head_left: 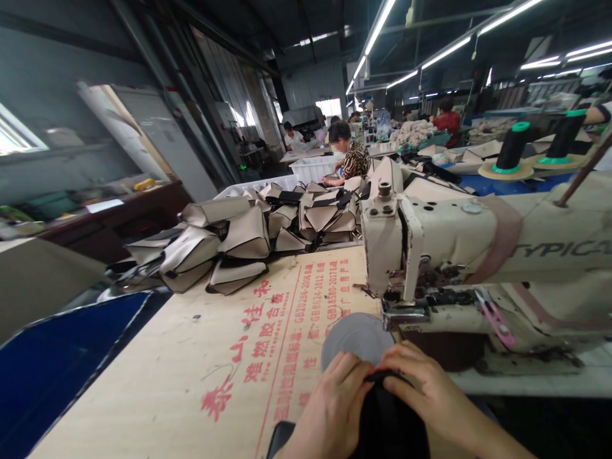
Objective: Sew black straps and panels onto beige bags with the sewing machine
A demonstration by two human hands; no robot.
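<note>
My left hand [335, 396] and my right hand [423, 381] pinch the upper edge of a black fabric piece [388, 417] between thumbs and fingers. The fabric hangs down toward the bottom of the view, and its lower part is cut off. Just beyond my fingers lies a round grey disc [354, 336] on the plywood table. To the right stands a worn cream sewing machine [471, 239], its needle head and cylinder arm close to my right hand. Pink-handled snips [498, 324] rest against the machine.
The plywood tabletop [167, 370] bears red printing. Beige bags with black trim [243, 233] are heaped behind it. A blue-lined bin [71, 357] is at left. Black thread cones [514, 148] stand behind the machine. A person in a patterned top [356, 159] sits farther back.
</note>
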